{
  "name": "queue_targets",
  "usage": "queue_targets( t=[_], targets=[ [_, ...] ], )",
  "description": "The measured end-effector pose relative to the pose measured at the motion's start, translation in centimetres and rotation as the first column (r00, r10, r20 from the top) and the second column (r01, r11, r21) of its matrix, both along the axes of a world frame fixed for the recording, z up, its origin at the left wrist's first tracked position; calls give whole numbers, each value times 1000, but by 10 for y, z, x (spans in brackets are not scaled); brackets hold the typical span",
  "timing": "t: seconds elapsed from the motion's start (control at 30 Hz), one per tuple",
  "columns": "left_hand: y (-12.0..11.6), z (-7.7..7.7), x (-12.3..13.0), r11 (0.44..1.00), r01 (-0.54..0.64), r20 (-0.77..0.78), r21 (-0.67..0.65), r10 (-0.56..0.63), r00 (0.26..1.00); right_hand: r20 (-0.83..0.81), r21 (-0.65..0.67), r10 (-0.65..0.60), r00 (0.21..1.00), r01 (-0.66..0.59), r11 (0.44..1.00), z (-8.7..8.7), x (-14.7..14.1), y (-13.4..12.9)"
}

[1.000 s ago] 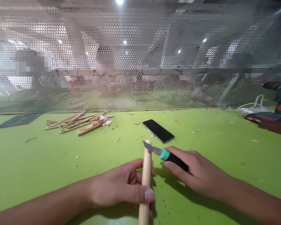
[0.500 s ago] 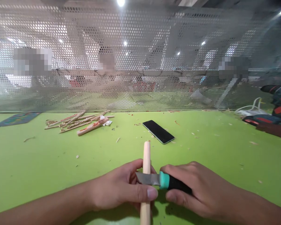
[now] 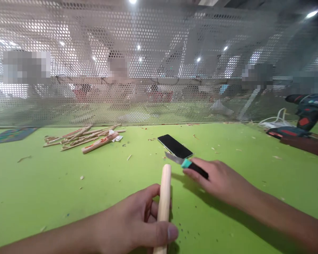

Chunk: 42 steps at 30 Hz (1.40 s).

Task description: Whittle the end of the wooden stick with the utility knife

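My left hand (image 3: 145,218) is wrapped round a pale wooden stick (image 3: 164,194), its thumb across the front and its fingers behind. The stick points away from me, with its rounded far end free and its near end cut off by the frame. My right hand (image 3: 214,178) grips the black and teal handle of a knife (image 3: 187,164). Its blade points left, apart from the stick and beyond its far end. Just past the blade lies a black smartphone (image 3: 175,146) on the green table (image 3: 95,187).
At the back left lie several carved wooden sticks (image 3: 82,137) and a grey patterned sheet (image 3: 13,134). A cordless drill (image 3: 306,113) stands at the right beside a white cable (image 3: 278,118). Wood shavings dot the table. A perforated screen (image 3: 148,70) closes off the back, with people behind it.
My right hand has lifted the knife off the stick and moved it forward, beyond the stick's end. My left hand still holds the stick, slightly lower and more tilted. The view has shifted slightly right.
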<state>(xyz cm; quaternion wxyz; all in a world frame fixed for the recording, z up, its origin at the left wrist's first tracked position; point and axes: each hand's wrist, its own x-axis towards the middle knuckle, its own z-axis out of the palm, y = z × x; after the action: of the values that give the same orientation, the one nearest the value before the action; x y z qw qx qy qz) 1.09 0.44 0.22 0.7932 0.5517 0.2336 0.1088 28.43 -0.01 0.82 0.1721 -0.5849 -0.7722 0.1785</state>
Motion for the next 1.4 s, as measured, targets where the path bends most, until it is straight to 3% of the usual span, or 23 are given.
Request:
queue_targets(
  t=[0.07,0.13,0.27,0.47,0.57,0.63,0.77,0.83,1.0,1.17,1.4],
  targets=[
    [0,-1,0,1000,-27,-41,8,27,999,19,80,-91,996,90,993,-2,10,11],
    [1,-4,-1,999,-51,-63,-19,50,997,3,141,-78,997,77,987,-3,15,15],
    [4,-7,0,995,-59,-50,-76,55,997,-18,166,59,998,-55,985,-2,8,8],
    [4,-7,2,993,-21,45,-119,27,999,-15,49,282,959,-281,958,1,-11,-13],
    [3,-5,1,995,-19,32,-95,22,999,-21,37,332,943,-331,943,0,-13,-14],
    [1,-2,0,999,-5,-3,-52,5,1000,-35,23,289,957,-288,957,-1,-9,-9],
    [-3,4,-2,998,48,-103,37,-44,994,-15,24,10,1000,-10,1000,-3,6,7],
    [-4,5,-2,1000,17,-114,17,-15,993,-11,55,-51,999,51,997,-3,9,11],
    [1,2,-1,991,-51,-41,-124,47,998,-89,72,150,985,-144,987,-1,-5,-3],
    [2,0,-1,994,-5,-19,-105,3,1000,-26,27,329,944,-328,944,2,-19,-19],
    [3,-3,-1,1000,-4,-29,-14,4,1000,20,43,325,945,-326,945,3,-20,-21]
  ],
)
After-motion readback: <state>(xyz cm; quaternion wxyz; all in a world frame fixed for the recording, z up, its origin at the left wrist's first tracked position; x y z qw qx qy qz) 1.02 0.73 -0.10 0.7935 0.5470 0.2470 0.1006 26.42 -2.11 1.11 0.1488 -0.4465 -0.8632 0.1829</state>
